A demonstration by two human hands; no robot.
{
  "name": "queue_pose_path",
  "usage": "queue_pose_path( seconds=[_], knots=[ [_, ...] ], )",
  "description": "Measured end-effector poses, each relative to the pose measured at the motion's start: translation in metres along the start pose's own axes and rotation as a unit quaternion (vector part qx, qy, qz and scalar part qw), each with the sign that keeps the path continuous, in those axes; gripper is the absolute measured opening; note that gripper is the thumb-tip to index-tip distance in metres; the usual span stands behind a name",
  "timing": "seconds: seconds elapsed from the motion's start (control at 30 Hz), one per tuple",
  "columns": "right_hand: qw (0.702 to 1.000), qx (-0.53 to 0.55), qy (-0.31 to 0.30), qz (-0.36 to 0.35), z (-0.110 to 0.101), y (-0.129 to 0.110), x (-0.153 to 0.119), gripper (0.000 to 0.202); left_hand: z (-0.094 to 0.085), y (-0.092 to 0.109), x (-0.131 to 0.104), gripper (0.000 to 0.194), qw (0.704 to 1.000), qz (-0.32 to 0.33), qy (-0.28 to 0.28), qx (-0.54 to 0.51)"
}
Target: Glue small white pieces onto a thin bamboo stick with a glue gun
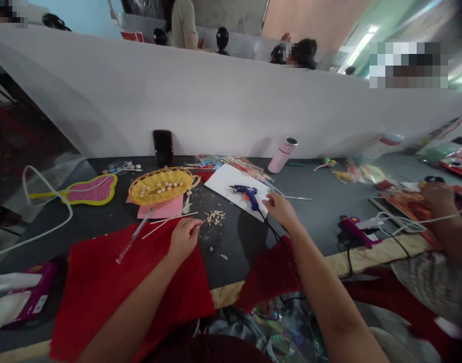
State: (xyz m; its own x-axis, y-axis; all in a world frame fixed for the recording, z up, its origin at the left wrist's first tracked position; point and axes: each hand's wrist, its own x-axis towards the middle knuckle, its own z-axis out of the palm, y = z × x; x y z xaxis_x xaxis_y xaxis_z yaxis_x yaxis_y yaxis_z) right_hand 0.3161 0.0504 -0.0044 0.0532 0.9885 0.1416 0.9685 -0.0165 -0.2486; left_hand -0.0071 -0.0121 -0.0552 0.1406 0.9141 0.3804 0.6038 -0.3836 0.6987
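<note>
My left hand is over the edge of the red felt cloth, fingertips pinched together; whatever is between them is too small to make out. Just to its right lies a small heap of pale beads or cut bits. Thin wooden sticks and a clear plastic tube rest by it on the felt. My right hand is beside a blue glue gun, fingers slightly curved and apart, not wrapped round its handle. The glue gun lies on white paper.
A yellow basket with small pale pieces stands on pink sheets. Behind are a phone, thin sticks and a pink bottle by the white partition. At right, another person's hand works near a purple device.
</note>
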Motion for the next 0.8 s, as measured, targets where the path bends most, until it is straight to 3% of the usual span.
queue_pose_path(
  seconds=[0.1, 0.2, 0.4, 0.5, 0.63, 0.8],
  knots=[
    [0.998, 0.052, -0.021, 0.04, 0.017, -0.014, 0.015, 0.033, -0.001, -0.001, -0.001, 0.019, 1.0, -0.004, 0.003, -0.005],
    [0.991, 0.106, -0.021, 0.083, 0.033, -0.014, 0.025, 0.032, -0.001, -0.004, -0.002, 0.019, 1.0, -0.009, 0.006, -0.012],
    [0.952, 0.274, 0.025, 0.133, 0.036, -0.004, 0.026, 0.019, 0.002, -0.007, -0.002, 0.02, 1.0, -0.005, -0.004, -0.021],
    [0.907, 0.395, 0.035, 0.141, 0.034, -0.01, 0.019, 0.02, 0.001, -0.004, -0.001, 0.019, 1.0, -0.008, -0.003, -0.018],
    [0.822, 0.554, -0.005, 0.133, 0.034, -0.019, 0.012, 0.022, -0.002, 0.001, 0.0, 0.019, 1.0, -0.012, -0.017, 0.001],
    [0.746, 0.655, -0.012, 0.115, 0.018, -0.015, 0.021, 0.024, -0.003, 0.004, 0.0, 0.02, 0.999, -0.007, -0.03, 0.034]
  ],
)
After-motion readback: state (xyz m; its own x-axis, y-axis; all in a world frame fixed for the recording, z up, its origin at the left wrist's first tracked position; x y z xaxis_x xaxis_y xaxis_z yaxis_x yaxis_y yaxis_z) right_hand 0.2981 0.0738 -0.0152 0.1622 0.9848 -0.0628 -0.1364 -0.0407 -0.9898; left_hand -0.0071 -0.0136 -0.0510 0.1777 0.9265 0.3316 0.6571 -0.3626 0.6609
